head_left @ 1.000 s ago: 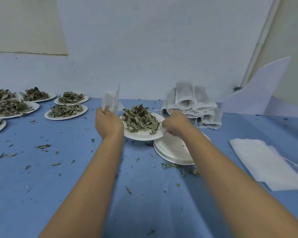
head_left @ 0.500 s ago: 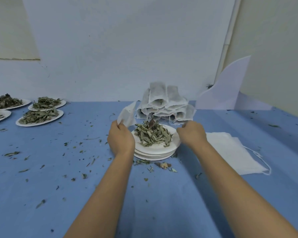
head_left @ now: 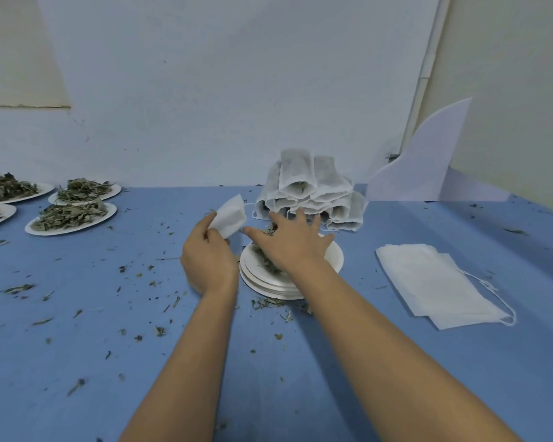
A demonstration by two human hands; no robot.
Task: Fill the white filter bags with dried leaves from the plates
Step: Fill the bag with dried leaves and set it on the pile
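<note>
My left hand (head_left: 206, 253) pinches an empty white filter bag (head_left: 230, 215) just left of a stack of white plates (head_left: 334, 257). Dried leaves (head_left: 264, 260) lie on the top plate, mostly hidden under my right hand (head_left: 289, 242). That hand lies spread over the leaves with its fingers stretched forward. Behind the plates stands a pile of filled filter bags (head_left: 310, 191). A flat pile of empty filter bags (head_left: 434, 282) with loose strings lies to the right.
Three plates of dried leaves (head_left: 69, 215) and part of another sit at the far left on the blue table (head_left: 77, 330). Leaf crumbs are scattered across the table. A white board (head_left: 425, 164) leans at the back right corner by the wall.
The plate of leaves came down onto the plate stack. My right hand let go of its rim and spread over the leaves. My left hand kept the bag and tilted it toward the plate.
</note>
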